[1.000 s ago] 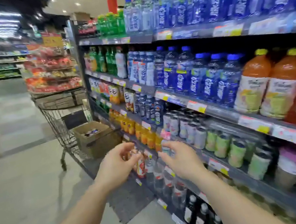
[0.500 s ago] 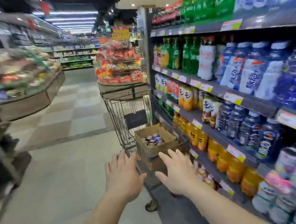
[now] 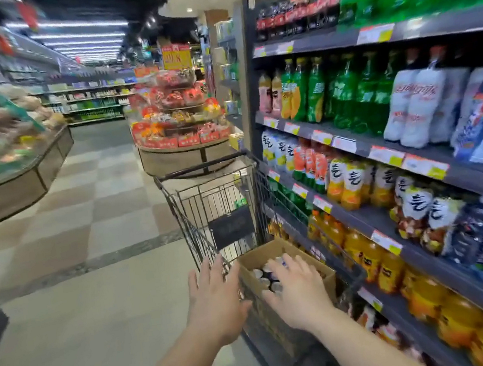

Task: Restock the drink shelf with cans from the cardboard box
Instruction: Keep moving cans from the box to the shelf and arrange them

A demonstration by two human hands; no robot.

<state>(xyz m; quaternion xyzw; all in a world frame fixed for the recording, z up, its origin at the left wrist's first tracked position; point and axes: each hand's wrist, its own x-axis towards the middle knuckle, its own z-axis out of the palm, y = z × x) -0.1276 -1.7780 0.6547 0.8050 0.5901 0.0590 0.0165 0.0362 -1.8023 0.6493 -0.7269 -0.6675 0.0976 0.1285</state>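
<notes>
The cardboard box sits in the shopping cart, at its near end, hard against the drink shelf. A cluster of cans shows inside it, tops up, partly hidden behind the right hand. That hand is spread flat over the open top of the box, fingers straight and apart, holding nothing; whether the fingertips touch a can is not clear through the blur. The left hand is likewise spread with nothing in it, reaching beside the box's left wall, over the cart's wire side.

As for progress: the box still has cans in it, so at least these remain to be shelved. How many have already gone up cannot be read here — the shelf rows are crowded with bottles (orange juice, green soda, blue-labelled water) and no can slot is plain to see in this view.

Further out, a round display stand of red packets stands beyond the cart, and a produce counter runs along the left. The cart's wire side stands between the left hand and the box — likely the one thing to reach over.
</notes>
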